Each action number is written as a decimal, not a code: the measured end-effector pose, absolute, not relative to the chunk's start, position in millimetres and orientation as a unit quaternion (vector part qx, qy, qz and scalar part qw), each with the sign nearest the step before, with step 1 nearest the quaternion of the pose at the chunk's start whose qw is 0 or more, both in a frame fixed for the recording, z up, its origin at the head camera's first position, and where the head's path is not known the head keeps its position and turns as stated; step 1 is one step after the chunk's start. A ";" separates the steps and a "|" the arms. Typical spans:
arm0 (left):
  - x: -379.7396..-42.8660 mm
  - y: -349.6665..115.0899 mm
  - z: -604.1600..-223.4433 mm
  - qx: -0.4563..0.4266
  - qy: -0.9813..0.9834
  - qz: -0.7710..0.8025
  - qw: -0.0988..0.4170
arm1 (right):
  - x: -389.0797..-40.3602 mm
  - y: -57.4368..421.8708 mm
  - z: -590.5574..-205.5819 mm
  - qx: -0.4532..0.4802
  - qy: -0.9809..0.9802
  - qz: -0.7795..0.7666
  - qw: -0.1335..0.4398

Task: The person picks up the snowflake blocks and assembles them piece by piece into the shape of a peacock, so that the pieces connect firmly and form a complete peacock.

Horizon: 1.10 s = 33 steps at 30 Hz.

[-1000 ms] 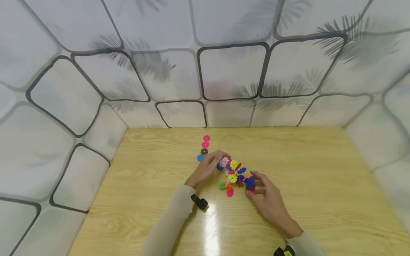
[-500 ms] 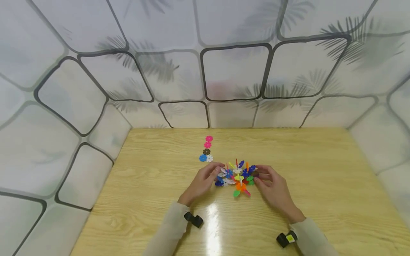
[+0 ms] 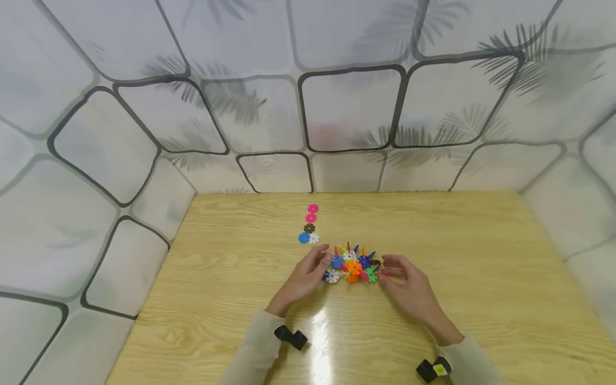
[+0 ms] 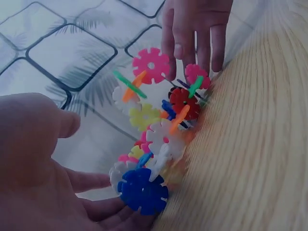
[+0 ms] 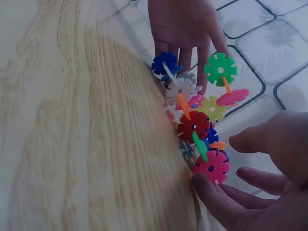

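A cluster of interlocked snowflake discs (image 3: 354, 268) in many colours rests on the table between the two hands. In the head view an orange disc (image 3: 354, 267) faces front. My left hand (image 3: 304, 275) is at the cluster's left end; in the left wrist view its fingers lie behind a dark blue disc (image 4: 143, 191), the thumb apart from it. My right hand (image 3: 410, 286) is at the other end. There, in the right wrist view, one fingertip touches a pink disc (image 5: 211, 167) while the other digits stand apart. Neither hand visibly pinches a disc.
Behind the left hand, loose discs lie flat on the wooden table (image 3: 231, 256): two pink discs (image 3: 312, 213), a brown disc (image 3: 309, 228), a blue disc (image 3: 303, 238) and a white disc (image 3: 314, 238). A patterned wall (image 3: 346, 171) borders the table's back.
The disc cluster has been turned by both hands, so orange discs face front now. My left hand moved toward the body, uncovering the white loose disc.
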<state>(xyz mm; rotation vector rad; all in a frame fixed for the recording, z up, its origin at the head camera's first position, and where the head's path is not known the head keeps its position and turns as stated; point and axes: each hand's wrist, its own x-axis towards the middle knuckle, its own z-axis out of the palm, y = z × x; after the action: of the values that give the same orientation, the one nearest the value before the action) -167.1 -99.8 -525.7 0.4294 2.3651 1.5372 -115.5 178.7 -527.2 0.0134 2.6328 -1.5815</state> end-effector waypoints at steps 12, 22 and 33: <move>-181.9 -114.2 -521.1 0.078 0.860 0.502 0.047 | -134.4 193.3 -506.6 -0.030 0.865 -0.501 0.020; -225.8 -132.0 -529.4 0.008 0.936 0.349 -0.044 | -237.3 161.1 -469.5 -0.166 0.868 -0.468 0.027; -245.8 -135.6 -528.3 0.035 0.935 0.352 0.007 | -316.2 73.4 -469.8 -0.357 0.870 -0.221 0.259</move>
<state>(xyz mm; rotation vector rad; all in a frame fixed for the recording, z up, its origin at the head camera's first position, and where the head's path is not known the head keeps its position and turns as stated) -245.8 -135.6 -528.3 0.1091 2.9262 1.1009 -316.2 73.4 -469.8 -0.9670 2.3569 -0.5988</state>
